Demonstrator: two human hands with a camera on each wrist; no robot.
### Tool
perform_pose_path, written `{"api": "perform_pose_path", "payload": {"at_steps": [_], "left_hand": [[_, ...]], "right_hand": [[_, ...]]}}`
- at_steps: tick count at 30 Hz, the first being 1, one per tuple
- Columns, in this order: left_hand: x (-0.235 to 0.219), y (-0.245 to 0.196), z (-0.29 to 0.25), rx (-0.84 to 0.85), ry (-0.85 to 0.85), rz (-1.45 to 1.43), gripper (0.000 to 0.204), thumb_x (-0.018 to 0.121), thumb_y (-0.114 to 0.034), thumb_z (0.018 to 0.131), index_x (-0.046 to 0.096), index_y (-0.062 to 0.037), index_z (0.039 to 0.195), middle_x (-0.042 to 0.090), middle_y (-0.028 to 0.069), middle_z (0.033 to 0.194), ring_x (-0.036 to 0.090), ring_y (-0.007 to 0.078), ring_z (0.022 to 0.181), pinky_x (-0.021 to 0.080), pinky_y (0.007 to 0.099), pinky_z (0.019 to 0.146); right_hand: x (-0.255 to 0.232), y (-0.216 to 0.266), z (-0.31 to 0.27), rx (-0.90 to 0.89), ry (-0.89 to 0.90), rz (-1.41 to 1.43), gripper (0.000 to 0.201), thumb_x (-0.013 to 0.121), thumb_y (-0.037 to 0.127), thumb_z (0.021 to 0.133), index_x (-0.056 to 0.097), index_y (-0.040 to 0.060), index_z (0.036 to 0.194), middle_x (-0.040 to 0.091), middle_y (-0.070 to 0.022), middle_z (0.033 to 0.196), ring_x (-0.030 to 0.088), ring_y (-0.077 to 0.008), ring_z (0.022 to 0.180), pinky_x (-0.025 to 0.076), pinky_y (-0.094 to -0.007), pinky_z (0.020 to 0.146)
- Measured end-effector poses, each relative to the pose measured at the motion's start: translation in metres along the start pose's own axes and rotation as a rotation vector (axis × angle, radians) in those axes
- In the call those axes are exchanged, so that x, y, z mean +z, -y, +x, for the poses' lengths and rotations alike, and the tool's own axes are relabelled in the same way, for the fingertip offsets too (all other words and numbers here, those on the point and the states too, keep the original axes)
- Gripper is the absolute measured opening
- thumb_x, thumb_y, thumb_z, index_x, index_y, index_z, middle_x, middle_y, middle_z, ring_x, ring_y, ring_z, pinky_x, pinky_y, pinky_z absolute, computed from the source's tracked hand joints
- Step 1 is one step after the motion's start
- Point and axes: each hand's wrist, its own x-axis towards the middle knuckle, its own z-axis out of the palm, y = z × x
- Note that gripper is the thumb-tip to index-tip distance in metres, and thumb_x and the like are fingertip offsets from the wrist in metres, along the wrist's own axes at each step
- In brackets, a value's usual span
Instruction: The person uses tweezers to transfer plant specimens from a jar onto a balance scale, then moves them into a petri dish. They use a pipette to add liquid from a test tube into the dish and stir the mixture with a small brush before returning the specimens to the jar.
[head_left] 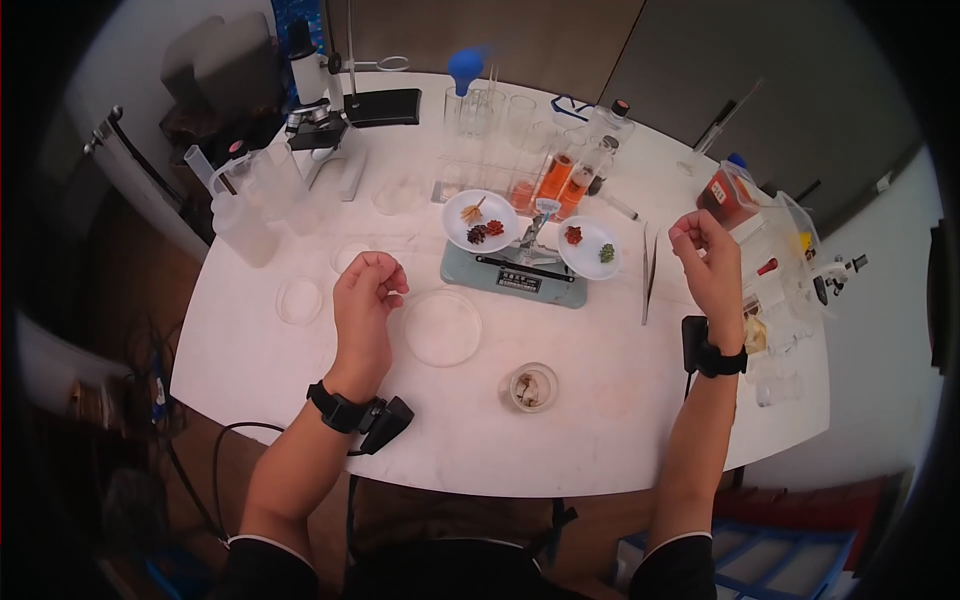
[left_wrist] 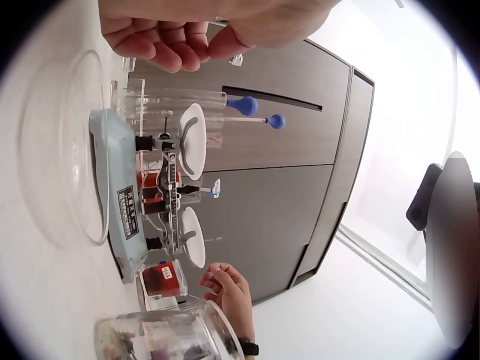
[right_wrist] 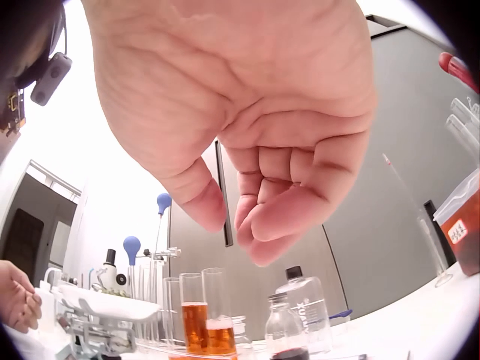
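Note:
My left hand [head_left: 362,310] hovers over the left of the table with loosely curled fingers and nothing in them. Just right of it lies a clear petri dish [head_left: 443,329]. My right hand [head_left: 708,268] is raised at the right, its fingers bent and empty, as the right wrist view shows. The metal tweezers [head_left: 650,278] lie to its left. Between the hands stands a pale green balance scale [head_left: 515,284]. Its left white dish [head_left: 460,238] bears small dried heaps; the right dish [head_left: 592,262] carries a red and a green heap. Nearer me sits a glass jar [head_left: 530,388] with bits inside.
Glass tubes of orange liquid [head_left: 554,178] stand behind the scale. A microscope [head_left: 318,110] and plastic bottles [head_left: 245,228] are at the back left. A red-filled plastic box [head_left: 728,195] and small glassware are at the right. Another petri dish [head_left: 299,301] lies far left.

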Motion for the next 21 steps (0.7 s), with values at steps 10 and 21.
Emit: {"api": "perform_pose_path", "payload": {"at_steps": [10, 21], "left_hand": [[0.001, 0.000, -0.001, -0.040, 0.009, -0.013, 0.010, 0.051, -0.019, 0.093, 0.055, -0.0120, 0.087, 0.057, -0.0013, 0.081, 0.052, 0.0084, 0.075, 0.039, 0.0241, 0.068], [-0.001, 0.002, -0.001, -0.036, 0.023, -0.043, 0.010, 0.051, -0.019, 0.093, 0.056, -0.0118, 0.087, 0.058, -0.0018, 0.080, 0.052, 0.0073, 0.073, 0.040, 0.0228, 0.067]], "right_hand": [[0.029, 0.029, -0.011, -0.185, 0.311, 0.051, 0.083, 0.082, 0.038, 0.071, 0.046, 0.0036, 0.138, 0.048, -0.0168, 0.138, 0.047, -0.0286, 0.127, 0.045, -0.0392, 0.097], [0.043, 0.032, -0.014, -0.179, 0.354, 0.088, 0.093, 0.084, 0.038, 0.068, 0.042, -0.0006, 0.141, 0.050, -0.0238, 0.136, 0.046, -0.0365, 0.129, 0.037, -0.0412, 0.108]]}}
